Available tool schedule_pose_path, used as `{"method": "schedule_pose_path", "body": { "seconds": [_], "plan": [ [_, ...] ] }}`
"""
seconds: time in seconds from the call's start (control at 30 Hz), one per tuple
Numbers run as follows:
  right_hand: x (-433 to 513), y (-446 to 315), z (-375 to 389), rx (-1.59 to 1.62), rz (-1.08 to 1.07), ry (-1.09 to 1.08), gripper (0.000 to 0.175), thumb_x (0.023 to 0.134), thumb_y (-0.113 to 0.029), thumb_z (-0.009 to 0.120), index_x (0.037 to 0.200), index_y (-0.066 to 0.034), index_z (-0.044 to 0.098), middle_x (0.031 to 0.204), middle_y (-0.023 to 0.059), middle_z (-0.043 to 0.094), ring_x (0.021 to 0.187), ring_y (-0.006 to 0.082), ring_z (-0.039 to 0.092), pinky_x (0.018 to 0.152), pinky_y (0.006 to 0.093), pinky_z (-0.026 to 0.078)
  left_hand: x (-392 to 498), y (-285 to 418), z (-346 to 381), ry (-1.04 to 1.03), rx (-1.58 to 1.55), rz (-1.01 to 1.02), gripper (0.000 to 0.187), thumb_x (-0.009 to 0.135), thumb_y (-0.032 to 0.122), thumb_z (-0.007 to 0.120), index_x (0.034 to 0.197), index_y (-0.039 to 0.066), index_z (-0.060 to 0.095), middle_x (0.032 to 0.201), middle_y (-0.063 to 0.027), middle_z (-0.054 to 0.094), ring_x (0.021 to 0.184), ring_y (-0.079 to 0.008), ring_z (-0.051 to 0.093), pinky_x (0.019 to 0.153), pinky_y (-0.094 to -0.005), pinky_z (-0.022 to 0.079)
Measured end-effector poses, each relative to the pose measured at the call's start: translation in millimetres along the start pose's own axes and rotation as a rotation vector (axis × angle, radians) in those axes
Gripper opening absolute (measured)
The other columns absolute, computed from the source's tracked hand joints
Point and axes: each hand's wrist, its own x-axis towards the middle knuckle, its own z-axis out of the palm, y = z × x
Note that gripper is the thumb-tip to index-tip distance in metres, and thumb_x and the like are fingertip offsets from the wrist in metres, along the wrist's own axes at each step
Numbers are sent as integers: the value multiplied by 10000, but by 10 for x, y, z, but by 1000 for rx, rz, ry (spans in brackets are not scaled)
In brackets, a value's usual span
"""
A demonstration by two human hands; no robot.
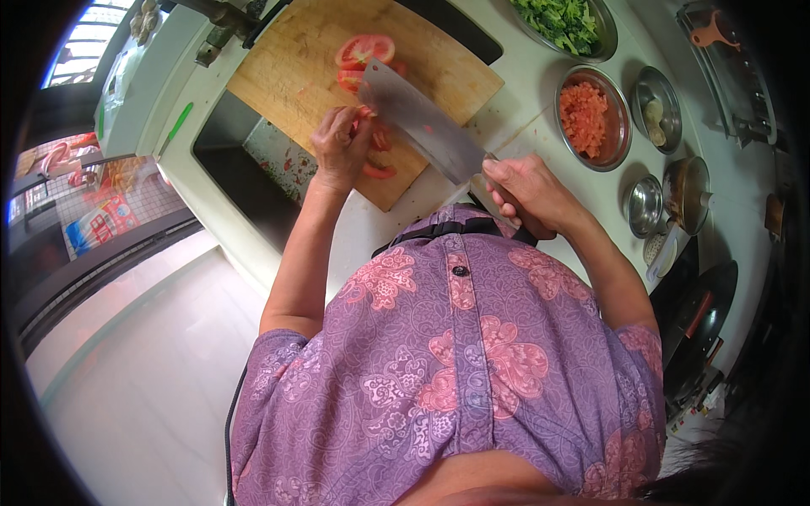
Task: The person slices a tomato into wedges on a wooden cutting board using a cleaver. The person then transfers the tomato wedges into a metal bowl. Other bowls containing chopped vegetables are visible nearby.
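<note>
My right hand (528,190) grips the handle of a metal cleaver (424,120), whose broad blade slants over a wooden cutting board (297,63). At the blade's far end, my left hand (345,142) pinches a small piece of tomato (365,112) between bent fingers. Cut tomato slices (365,52) lie on the board beyond the blade's tip, partly covered by it. More tomato strips (380,171) rest between my left hand and the blade. Small red bits cling to the flat of the cleaver.
Beneath the board is a sink (253,190) with scraps in it, below a faucet (221,25). At right stand metal bowls of chopped greens (563,22), diced tomato (582,117) and pale pieces (653,120), an empty-looking bowl (644,205), a saucepan (686,196) and a wok (709,316). A green-handled knife (180,121) lies by the sink.
</note>
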Motion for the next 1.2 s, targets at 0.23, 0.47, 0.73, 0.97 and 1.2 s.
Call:
{"method": "schedule_pose_path", "body": {
  "seconds": [0.23, 0.47, 0.73, 0.97, 1.2],
  "plan": [
    [162, 18, 60, -20, -31, 28, 460, 920, -430, 509, 674, -41, 511, 588, 0, 506, 472, 56, 467, 415, 223, 372, 13, -4, -36, -91, 15, -221, 121, 737, 70, 654, 839, 6, 654, 752, -142, 628, 655, -264, 622, 613, -331, 498],
    [212, 84, 59, 37, -58, 1, 473, 915, -441, 521, 660, -43, 508, 579, -1, 511, 463, 57, 472, 394, 221, 367, 39, -62, -51, -183, 91, -336, 167, 747, 121, 672, 869, 7, 677, 772, -155, 650, 679, -241, 645, 637, -323, 508],
    [250, 88, 56, -18, -80, -7, 463, 920, -456, 529, 748, -26, 520, 583, -8, 483, 454, 47, 459, 372, 203, 371, 59, -43, -46, -183, 196, -34, 144, 753, 144, 688, 854, 51, 649, 770, -120, 640, 643, -286, 632, 587, -362, 513],
    [258, 59, 77, 4, -81, -34, 460, 922, -462, 522, 735, -42, 511, 582, -8, 481, 457, 46, 456, 380, 201, 375, 130, -112, -53, -213, 312, 207, 121, 741, 121, 687, 821, 71, 612, 795, -91, 616, 694, -282, 622, 559, -369, 504],
    [293, 26, 85, -115, -61, 16, 487, 926, -435, 492, 649, -34, 504, 537, 3, 481, 464, 69, 457, 421, 232, 375, 95, -222, -1, -217, 253, 237, 88, 741, 81, 659, 785, 62, 585, 793, -96, 601, 707, -288, 615, 557, -379, 497]
  ]
}}
